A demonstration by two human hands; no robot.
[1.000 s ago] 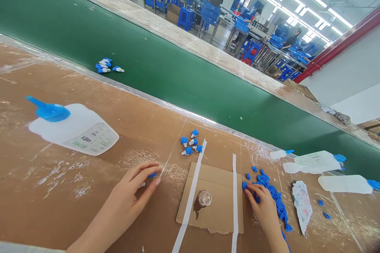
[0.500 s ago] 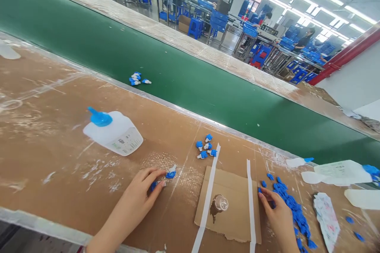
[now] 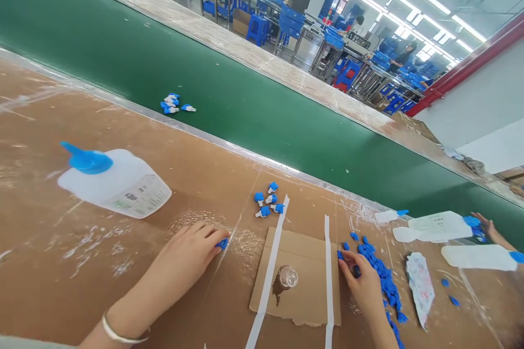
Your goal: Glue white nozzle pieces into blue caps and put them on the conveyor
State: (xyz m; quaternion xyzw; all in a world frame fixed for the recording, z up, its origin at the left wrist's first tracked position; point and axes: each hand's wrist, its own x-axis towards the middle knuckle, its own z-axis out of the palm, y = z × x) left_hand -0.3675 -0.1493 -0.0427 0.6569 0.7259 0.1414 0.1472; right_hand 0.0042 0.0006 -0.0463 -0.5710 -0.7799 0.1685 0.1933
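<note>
- Head view: the left hand (image 3: 192, 251) pinches a blue part (image 3: 222, 243); bare tabletop (image 3: 231, 289) separates it from the cardboard (image 3: 309, 289).
- The right hand (image 3: 363, 278) pinches a blue piece (image 3: 340, 255) just beside the cardboard's right edge, the blue pile (image 3: 381, 271) close on its other side.

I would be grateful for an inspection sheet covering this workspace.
Surface: brown table with whitish scuffs; green strip running alongside.
Job's things: small clear cup on taped cardboard; pile of blue pieces to the right; five blue-and-white pieces beyond the cardboard, more on the green strip.
Clutter: labelled bottle at left; more bottles and a white scrap at right.
Hands: left hand grips a blue part; right hand pinches a small blue piece.
Cables: nothing seen.
Surroundings: another person's hand near the right-side bottles; blue crates, stools and people beyond.
</note>
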